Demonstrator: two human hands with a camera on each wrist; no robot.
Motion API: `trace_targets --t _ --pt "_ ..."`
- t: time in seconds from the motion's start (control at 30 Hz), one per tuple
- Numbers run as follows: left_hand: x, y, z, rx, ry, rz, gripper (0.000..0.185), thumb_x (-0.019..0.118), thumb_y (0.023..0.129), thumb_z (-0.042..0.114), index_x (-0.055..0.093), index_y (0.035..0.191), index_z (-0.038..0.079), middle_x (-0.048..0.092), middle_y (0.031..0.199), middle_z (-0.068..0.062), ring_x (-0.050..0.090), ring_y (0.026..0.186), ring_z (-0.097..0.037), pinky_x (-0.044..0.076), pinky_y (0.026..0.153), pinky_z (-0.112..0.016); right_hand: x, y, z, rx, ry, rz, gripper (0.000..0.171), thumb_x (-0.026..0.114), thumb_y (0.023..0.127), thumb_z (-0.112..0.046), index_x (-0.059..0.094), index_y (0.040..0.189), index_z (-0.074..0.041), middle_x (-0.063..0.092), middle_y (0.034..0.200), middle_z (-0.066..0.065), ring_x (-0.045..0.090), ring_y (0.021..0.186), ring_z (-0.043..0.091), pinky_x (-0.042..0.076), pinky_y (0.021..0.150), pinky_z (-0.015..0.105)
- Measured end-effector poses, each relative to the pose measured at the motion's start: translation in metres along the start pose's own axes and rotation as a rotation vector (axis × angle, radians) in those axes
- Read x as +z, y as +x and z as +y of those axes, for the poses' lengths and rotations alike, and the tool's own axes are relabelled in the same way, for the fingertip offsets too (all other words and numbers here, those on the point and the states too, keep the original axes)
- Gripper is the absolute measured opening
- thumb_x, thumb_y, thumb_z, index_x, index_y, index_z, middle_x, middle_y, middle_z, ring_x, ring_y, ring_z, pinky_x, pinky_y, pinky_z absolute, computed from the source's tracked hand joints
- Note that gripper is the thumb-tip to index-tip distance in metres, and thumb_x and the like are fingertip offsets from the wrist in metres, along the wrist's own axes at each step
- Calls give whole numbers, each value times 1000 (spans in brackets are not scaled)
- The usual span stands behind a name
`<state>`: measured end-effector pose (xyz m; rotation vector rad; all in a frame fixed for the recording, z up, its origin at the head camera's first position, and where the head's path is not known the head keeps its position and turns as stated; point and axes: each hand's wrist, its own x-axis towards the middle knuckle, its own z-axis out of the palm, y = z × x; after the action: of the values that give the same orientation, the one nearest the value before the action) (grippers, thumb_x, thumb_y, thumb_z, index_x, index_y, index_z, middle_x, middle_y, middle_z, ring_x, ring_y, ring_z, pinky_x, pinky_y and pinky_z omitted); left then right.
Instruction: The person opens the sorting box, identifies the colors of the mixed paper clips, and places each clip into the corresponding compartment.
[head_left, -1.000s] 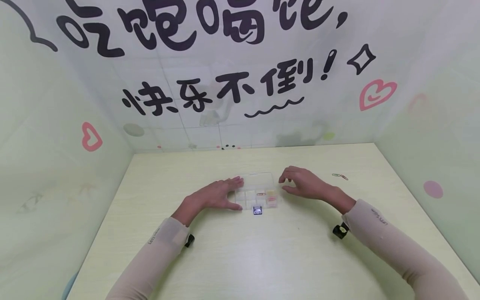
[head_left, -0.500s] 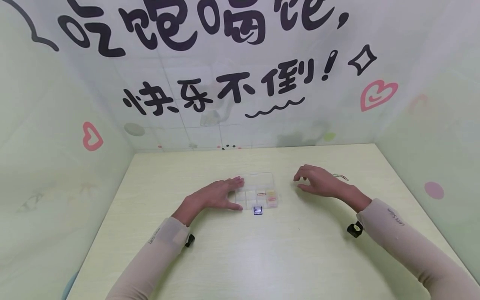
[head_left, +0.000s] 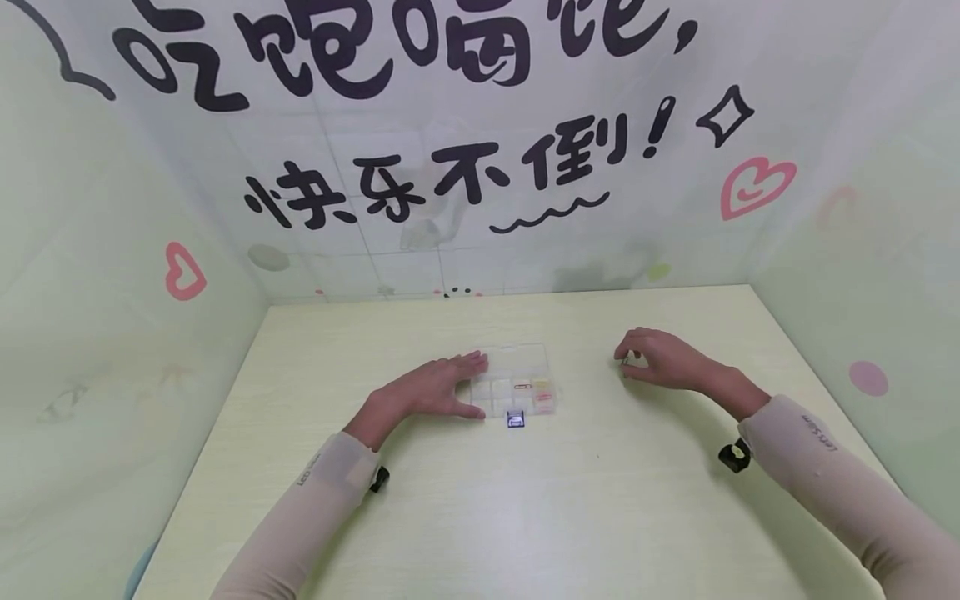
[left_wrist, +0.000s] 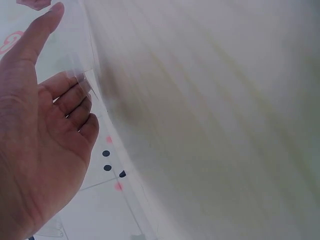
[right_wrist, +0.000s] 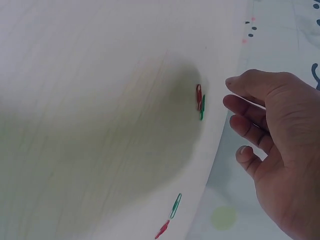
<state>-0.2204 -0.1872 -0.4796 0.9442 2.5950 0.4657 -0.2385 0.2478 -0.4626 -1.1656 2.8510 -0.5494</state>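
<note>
A clear compartment box (head_left: 525, 360) lies mid-table, with small red and yellowish bits in its front right cells. My left hand (head_left: 438, 388) rests flat on its left end, fingers straight; in the left wrist view the left hand (left_wrist: 45, 135) touches the clear box edge (left_wrist: 82, 60). My right hand (head_left: 660, 358) hovers right of the box with fingers loosely curled. The right wrist view shows the right hand (right_wrist: 272, 135) holding nothing, just beside a red and a green paper clip (right_wrist: 200, 100) lying together on the table.
A small dark blue and white thing (head_left: 514, 420) sits against the box's front edge. Another green and red clip pair (right_wrist: 170, 216) lies near the table edge (right_wrist: 220, 125). Walls close in the pale table (head_left: 525, 500) at the back and both sides.
My right hand has moved right, away from the box, to where the paper clips lie. The left hand and the box have stayed put.
</note>
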Motion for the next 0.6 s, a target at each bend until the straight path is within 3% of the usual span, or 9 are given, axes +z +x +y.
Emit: trace_targets --t 0.6 --pt "0 0 -1 12 -15 7 97 77 91 60 39 164 9 30 173 -6 26 161 -25 26 130 -49 4 -9 18 55 37 -24 15 79 88 0 81 101 -7 74 95 0 65 88 19 55 76 38"
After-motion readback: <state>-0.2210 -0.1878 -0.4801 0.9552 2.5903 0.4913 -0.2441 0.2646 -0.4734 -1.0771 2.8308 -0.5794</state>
